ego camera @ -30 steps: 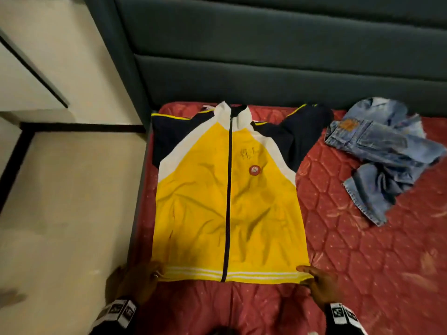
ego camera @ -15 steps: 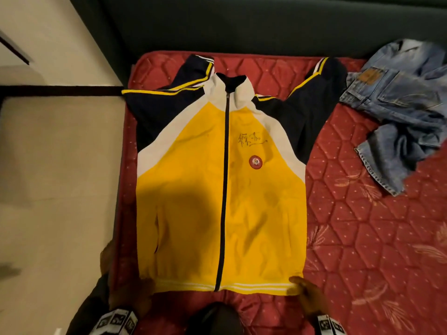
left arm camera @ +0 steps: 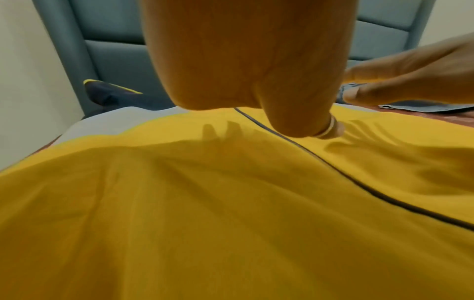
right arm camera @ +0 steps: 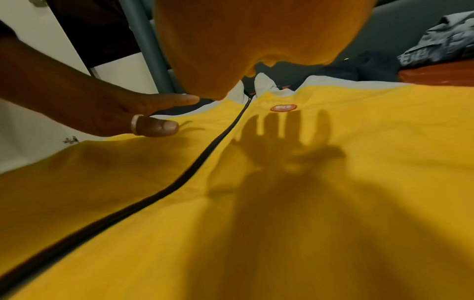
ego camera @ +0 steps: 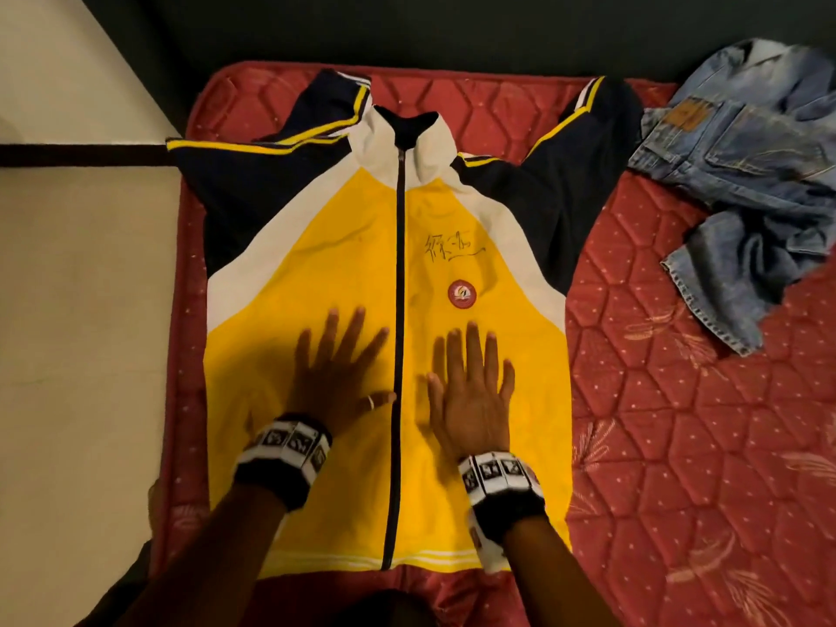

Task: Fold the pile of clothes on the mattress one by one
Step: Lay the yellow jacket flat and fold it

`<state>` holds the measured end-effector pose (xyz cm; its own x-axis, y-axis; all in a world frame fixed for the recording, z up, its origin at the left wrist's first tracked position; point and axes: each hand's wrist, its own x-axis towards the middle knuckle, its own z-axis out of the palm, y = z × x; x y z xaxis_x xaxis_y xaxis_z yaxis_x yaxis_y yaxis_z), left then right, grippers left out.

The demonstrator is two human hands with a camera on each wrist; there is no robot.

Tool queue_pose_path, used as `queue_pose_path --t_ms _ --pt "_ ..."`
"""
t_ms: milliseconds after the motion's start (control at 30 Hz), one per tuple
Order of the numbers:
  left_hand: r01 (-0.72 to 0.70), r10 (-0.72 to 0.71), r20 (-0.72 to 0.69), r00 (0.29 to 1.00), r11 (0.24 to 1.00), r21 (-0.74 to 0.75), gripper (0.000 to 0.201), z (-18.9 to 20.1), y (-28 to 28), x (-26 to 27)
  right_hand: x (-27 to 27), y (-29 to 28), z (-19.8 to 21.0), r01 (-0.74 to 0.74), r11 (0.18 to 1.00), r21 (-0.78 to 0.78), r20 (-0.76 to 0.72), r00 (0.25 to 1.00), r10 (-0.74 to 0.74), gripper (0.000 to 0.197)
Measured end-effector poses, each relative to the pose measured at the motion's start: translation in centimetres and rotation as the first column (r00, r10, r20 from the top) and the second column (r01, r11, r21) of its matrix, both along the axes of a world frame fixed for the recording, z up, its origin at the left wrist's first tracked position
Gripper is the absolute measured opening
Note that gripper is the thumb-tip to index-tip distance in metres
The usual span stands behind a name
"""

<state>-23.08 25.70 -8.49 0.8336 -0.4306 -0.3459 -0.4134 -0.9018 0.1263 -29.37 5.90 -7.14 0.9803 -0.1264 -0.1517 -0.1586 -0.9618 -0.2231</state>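
At the far left is pale floor (ego camera: 81,310), and beside it the red quilted mattress (ego camera: 678,400) carries a yellow zip-up jacket (ego camera: 316,264) spread flat, front up, navy sleeves angled toward the dark headboard (ego camera: 452,24). The left hand (ego camera: 337,382), a ring on its thumb, lies over the jacket's left panel with fingers straight and spread. Just across the dark zipper (ego camera: 399,287), the right hand (ego camera: 470,391) lies likewise flat and splayed below the round red badge (ego camera: 462,294). Whether the palms press the cloth or hover just above it is hard to judge. Farther right, crumpled denim jeans (ego camera: 742,183) lie apart from the jacket.
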Motion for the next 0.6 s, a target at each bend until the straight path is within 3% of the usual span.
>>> queue_pose_path --t_ms 167,300,367,433,500,600 --pt "-0.006 0.064 -0.197 0.978 0.959 0.284 0.12 -5.4 3.0 2.1 3.4 -1.8 -7.7 0.046 0.996 -0.083 -0.186 0.981 -0.06 0.063" --pt "-0.022 0.073 -0.206 0.976 0.97 0.24 0.118 -5.1 3.2 2.0 3.0 -2.7 -8.4 0.061 0.994 -0.085 -0.208 0.975 -0.078 0.063" --pt "-0.112 0.119 -0.048 0.992 0.986 0.121 0.107 -3.7 4.0 0.5 2.4 -2.7 -6.5 0.097 0.995 -0.018 -0.159 0.982 -0.099 0.064" --pt "-0.243 0.245 0.1 0.964 0.969 -0.036 0.095 -2.4 5.4 -2.6 0.4 -2.9 -4.4 0.186 0.982 0.018 -0.054 0.981 -0.185 0.064" --pt "-0.32 0.321 0.012 0.947 0.946 -0.047 0.094 -2.1 6.7 -6.8 -3.4 -2.8 -3.7 0.272 0.962 -0.005 -0.02 0.962 -0.272 0.066" --pt "-0.282 0.288 -0.16 0.944 0.958 0.062 0.098 -4.2 7.6 -11.0 -9.3 -2.8 -5.6 0.362 0.93 -0.059 -0.125 0.922 -0.367 0.07"
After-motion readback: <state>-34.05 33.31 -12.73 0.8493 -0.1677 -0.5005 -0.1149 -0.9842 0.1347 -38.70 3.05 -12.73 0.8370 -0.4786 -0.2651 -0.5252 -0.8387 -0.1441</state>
